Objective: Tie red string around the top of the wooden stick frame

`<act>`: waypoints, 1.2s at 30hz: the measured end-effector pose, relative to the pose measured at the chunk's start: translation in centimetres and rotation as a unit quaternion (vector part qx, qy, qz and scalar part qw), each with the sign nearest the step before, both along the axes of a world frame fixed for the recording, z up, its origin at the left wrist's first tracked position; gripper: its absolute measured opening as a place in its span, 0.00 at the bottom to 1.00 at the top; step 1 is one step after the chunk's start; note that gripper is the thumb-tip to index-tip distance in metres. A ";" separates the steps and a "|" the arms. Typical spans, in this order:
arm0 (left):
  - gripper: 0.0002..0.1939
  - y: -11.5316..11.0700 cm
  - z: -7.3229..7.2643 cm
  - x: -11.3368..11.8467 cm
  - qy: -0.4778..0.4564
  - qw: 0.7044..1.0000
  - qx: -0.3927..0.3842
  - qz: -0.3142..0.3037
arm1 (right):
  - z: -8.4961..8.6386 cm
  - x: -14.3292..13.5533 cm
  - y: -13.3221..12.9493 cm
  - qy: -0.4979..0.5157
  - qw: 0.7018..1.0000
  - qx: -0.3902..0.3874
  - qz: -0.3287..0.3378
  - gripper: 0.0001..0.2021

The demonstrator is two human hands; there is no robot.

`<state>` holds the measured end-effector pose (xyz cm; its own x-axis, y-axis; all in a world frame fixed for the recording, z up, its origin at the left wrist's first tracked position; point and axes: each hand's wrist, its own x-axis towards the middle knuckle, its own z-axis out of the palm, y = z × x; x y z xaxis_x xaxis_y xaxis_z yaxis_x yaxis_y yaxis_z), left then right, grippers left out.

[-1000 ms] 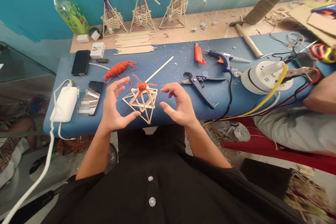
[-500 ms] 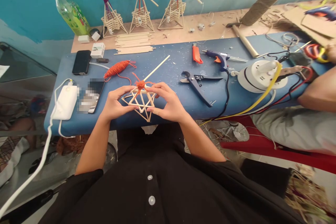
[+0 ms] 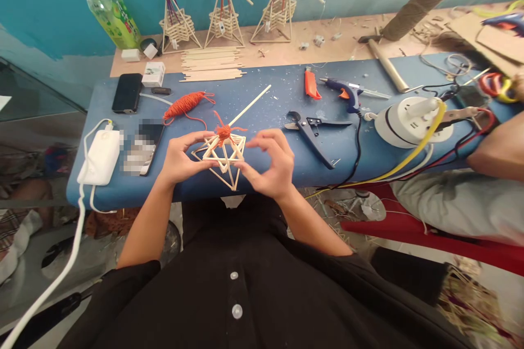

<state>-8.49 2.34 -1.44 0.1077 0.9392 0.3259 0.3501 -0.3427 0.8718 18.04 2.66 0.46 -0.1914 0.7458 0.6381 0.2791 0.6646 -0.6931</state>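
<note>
My left hand grips the left side of a wooden stick frame, thumb below and fingers above. Orange yarn binds the frame's peak, and one long stick juts from there toward the upper right. My right hand is at the frame's right side, its fingers curved and spread apart from the thumb. That thumb tip is close to the frame's right corner; whether it touches I cannot tell. A bundle of orange yarn lies just beyond my left hand, its loose strand trailing toward the frame.
Three similar stick models stand at the back beside loose sticks. Pruning shears, a glue gun and an orange-handled cutter lie to the right. Further right are a power strip and another person's arm. A phone lies left.
My right hand has loosened from the frame and drawn slightly right, its fingers opening. My left hand keeps its hold. The view has shifted slightly.
</note>
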 end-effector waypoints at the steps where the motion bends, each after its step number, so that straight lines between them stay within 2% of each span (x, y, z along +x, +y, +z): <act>1: 0.39 -0.1 0.0 0.1 0.008 1.000 0.007 0.008 | 0.1 -0.4 -1.1 -0.007 0.999 0.040 -0.011 0.15; 2: 0.39 -0.2 0.0 0.2 0.013 1.000 0.013 0.016 | 0.3 -0.8 -2.2 -0.024 0.998 0.064 0.000 0.13; 4: 0.37 -0.5 0.1 0.4 0.022 0.999 0.023 0.034 | 0.9 -2.1 -4.7 -0.111 0.992 0.048 0.027 0.15; 7: 0.35 -0.7 0.4 0.7 0.032 0.997 0.031 0.061 | 2.0 -4.2 -7.6 -0.240 0.971 0.001 0.013 0.27; 9: 0.33 -0.8 0.7 0.9 0.038 0.996 0.036 0.069 | 2.6 -5.7 -8.5 -0.305 0.952 -0.019 -0.007 0.35; 14: 0.27 -0.8 1.3 0.9 0.044 0.996 0.046 0.058 | 2.8 -8.2 -7.7 -0.365 0.926 -0.086 -0.033 0.45; 17: 0.23 -0.6 1.4 0.9 0.049 0.996 0.056 0.056 | 2.6 -8.5 -6.9 -0.349 0.930 -0.107 -0.041 0.46; 22: 0.24 -0.4 1.4 1.0 0.047 0.996 0.051 0.054 | 3.1 -8.2 -6.9 -0.346 0.931 -0.114 -0.023 0.46; 25: 0.26 -0.4 1.2 1.0 0.044 0.997 0.046 0.047 | 3.5 -7.5 -7.2 -0.364 0.926 -0.102 -0.022 0.43; 27: 0.28 -0.5 1.0 0.9 0.034 0.998 0.045 0.037 | 3.6 -6.6 -7.4 -0.347 0.935 -0.074 -0.019 0.37; 32: 0.44 -0.7 0.3 0.5 -0.009 0.999 0.047 -0.001 | 3.1 -2.9 -7.6 -0.186 0.979 0.082 -0.025 0.22; 34: 0.51 -0.9 0.1 0.1 -0.012 0.999 0.046 -0.003 | 2.4 -1.4 -7.2 -0.137 0.988 0.064 -0.039 0.16; 36: 0.55 -1.2 0.0 -0.3 -0.012 0.999 0.038 0.002 | 1.5 -0.2 -6.6 -0.108 0.992 0.013 -0.065 0.12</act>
